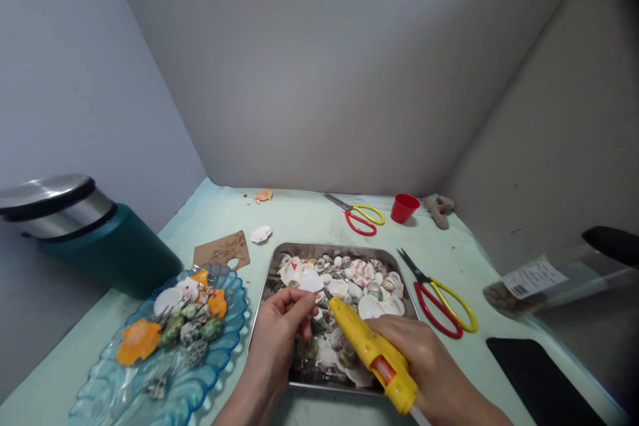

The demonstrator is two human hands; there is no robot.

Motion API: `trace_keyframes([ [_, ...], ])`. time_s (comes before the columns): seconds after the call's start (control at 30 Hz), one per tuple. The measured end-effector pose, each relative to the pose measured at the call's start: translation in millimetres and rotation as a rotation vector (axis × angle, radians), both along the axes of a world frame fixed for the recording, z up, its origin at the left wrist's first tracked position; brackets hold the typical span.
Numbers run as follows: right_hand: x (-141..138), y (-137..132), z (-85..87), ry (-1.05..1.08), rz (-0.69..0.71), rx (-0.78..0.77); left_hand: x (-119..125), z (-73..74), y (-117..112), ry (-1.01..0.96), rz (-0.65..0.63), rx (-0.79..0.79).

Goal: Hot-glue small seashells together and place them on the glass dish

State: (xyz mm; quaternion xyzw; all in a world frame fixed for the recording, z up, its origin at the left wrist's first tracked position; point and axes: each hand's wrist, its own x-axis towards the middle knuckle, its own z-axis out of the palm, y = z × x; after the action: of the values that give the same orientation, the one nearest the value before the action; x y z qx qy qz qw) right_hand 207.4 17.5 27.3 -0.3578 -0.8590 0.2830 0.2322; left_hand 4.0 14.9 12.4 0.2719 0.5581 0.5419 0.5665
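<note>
A metal tray (273, 266) full of mixed seashells lies in front of me. My left hand (279, 339) is over its near left part, fingers pinched on a small white shell (310, 283). My right hand (424, 359) grips a yellow glue gun (367, 346) whose nozzle points up-left at that shell, close to the fingertips. Both hands are closed.
A blue glass dish (124, 393) with coloured shells sits at the left, beside a teal bin with a steel lid (74, 226). Two red-and-yellow scissors (362, 216) (442, 303), a red cup (403, 207), a brown card (222, 249), a black slab (539, 379) and a clear jar (554, 283) surround the tray.
</note>
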Motion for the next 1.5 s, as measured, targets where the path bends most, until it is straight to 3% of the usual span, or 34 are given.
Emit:
trace_keyframes([
  [0.93,-2.0,-1.0,-0.8,0.016,0.023,0.079,2.3,4.3,-4.0,0.141,0.003,0.014],
  [1.5,0.7,-0.5,-7.4,0.076,0.015,0.117,-3.0,-4.9,-4.2,0.028,-0.009,0.122],
])
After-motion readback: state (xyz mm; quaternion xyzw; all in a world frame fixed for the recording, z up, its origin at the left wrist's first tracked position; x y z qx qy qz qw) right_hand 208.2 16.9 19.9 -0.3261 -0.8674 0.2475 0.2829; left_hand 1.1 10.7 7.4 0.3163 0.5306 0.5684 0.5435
